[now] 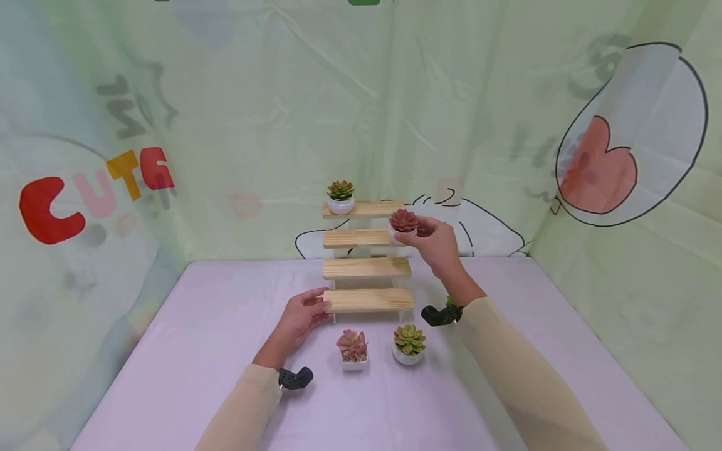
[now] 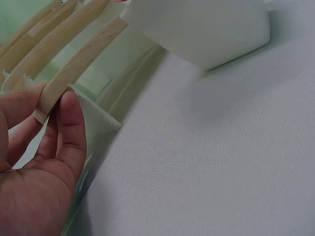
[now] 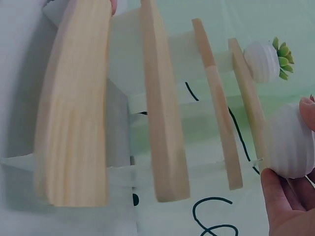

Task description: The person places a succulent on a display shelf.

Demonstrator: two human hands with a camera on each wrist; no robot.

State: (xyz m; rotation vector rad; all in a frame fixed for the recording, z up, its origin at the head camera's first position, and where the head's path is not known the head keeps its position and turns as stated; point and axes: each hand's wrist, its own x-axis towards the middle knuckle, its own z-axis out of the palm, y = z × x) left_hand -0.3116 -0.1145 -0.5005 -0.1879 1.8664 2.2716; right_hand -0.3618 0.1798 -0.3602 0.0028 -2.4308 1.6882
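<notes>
A stepped stand with several wooden boards (image 1: 368,300) stands at the back of the table. My left hand (image 1: 299,318) pinches the left end of its lowest board; in the left wrist view, thumb and fingers close round that board end (image 2: 81,64). My right hand (image 1: 441,245) grips a red potted succulent (image 1: 403,220) by its white pot, near the right end of the upper boards. The right wrist view shows this ribbed round pot (image 3: 290,140) beside the top board (image 3: 248,93); whether they touch I cannot tell. A green potted succulent (image 1: 341,197) sits on the top board's left end.
In front of the stand are a pink succulent in a square white pot (image 1: 353,351) and a green one in a round pot (image 1: 408,344). Something green (image 1: 449,300) shows partly behind my right wrist. A printed curtain (image 1: 254,125) hangs behind the table.
</notes>
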